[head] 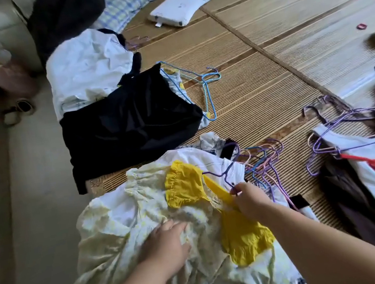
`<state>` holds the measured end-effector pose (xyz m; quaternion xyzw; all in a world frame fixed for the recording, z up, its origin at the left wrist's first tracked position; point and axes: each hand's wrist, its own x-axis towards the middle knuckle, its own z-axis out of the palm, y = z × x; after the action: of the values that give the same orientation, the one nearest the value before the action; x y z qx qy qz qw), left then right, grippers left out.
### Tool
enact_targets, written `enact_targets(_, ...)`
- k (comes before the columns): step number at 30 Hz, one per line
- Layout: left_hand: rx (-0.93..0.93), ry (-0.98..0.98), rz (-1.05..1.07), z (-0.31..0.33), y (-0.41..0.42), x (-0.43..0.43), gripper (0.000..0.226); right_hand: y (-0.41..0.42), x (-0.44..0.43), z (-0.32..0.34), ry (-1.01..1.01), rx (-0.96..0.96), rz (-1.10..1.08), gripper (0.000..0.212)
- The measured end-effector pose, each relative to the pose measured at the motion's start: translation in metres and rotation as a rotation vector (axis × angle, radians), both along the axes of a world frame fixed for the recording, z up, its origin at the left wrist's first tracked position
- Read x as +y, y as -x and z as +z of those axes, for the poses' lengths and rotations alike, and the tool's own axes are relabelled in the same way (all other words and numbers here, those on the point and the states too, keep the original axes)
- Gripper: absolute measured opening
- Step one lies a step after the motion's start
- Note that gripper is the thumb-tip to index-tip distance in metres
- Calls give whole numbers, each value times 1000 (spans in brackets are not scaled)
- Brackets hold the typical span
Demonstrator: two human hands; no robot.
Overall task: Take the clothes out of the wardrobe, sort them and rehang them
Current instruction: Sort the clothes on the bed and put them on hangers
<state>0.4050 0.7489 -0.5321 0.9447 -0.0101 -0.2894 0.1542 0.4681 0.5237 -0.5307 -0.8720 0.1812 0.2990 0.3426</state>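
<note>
Pale yellow dress (126,225) lies on the bamboo mat (260,96). The left hand (167,244) rests flat on it, fingers relaxed. At its yellow collar, the right hand (252,199) pinches a purple hanger (221,175).

We record both forearms bare, entering from the lower edge and reaching forward. Our left hand (166,246) lies palm down, fingers nearly straight and close together, pointing toward the right. Our right hand (249,199) sits further forward, thumb and fingertips pinched on the wire of a purple hanger (222,175). The two hands are near, not touching.
</note>
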Motion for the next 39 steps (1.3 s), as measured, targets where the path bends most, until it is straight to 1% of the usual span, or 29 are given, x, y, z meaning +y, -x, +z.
enact_targets(2, -62, 64, 47, 20, -7, -1, 58, 4, -5, 18, -56, -86, -103, 15)
enact_targets(4, -154, 94, 76, 50, -17, -2, 60, 9, -12, 44, -90, -169, -108, 16)
enact_targets(6, -292, 88, 74, 86, -28, -4, 62, 16, -17, 76, -169, -211, -91, 20)
enact_targets(8, -410, 73, 55, 124, -39, -6, 64, 21, -21, 109, -215, -249, -47, 23)
enact_targets(10, -483, 37, 31, 161, -47, -8, 67, 24, -24, 145, -246, -303, 13, 24)
enact_targets(14, -594, -120, 5, 226, -50, -7, 62, 30, -30, 218, -260, -415, 222, 29)
enact_targets(16, -595, -171, 20, 259, -38, -3, 59, 36, -35, 259, -315, -469, 300, 39)
enact_targets(17, -583, -182, 36, 273, -30, -1, 58, 39, -38, 276, -336, -493, 334, 41)
enact_targets(19, -588, -189, 89, 305, -4, 3, 58, 49, -41, 317, -339, -542, 426, 37)
enact_targets(21, -659, -188, 151, 339, 27, 5, 54, 63, -42, 358, -352, -590, 512, 34)
enact_targets(24, -737, -139, 221, 387, 72, 5, 36, 86, -40, 410, -337, -712, 577, 35)
enact_targets(26, -788, -96, 267, 414, 101, 6, 30, 101, -38, 441, -322, -787, 575, 29)
enact_targets(28, -855, -79, 333, 437, 125, 10, 25, 112, -37, 464, -368, -783, 571, 32)
enact_targets(29, -888, -64, 371, 447, 137, 13, 21, 118, -37, 474, -390, -755, 581, 34)
enact_targets(30, -915, -43, 415, 457, 151, 17, 17, 123, -36, 480, -396, -728, 599, 32)
enact_targets(31, -930, -27, 454, 466, 162, 21, 14, 126, -35, 485, -361, -723, 629, 24)
enact_targets(32, -938, -27, 486, 471, 172, 25, 13, 130, -33, 487, -288, -731, 669, 8)
enact_targets(33, -945, -41, 516, 476, 183, 32, 12, 134, -27, 491, -208, -754, 712, 9)
enact_targets(34, -947, -53, 540, 479, 193, 39, 11, 138, -20, 492, -148, -763, 742, 21)
enact_targets(36, -941, -61, 580, 480, 210, 55, 11, 146, 1, 493, -103, -761, 780, 32)
enact_targets(39, -916, -35, 635, 474, 230, 85, 14, 157, 40, 491, -85, -774, 819, 32)
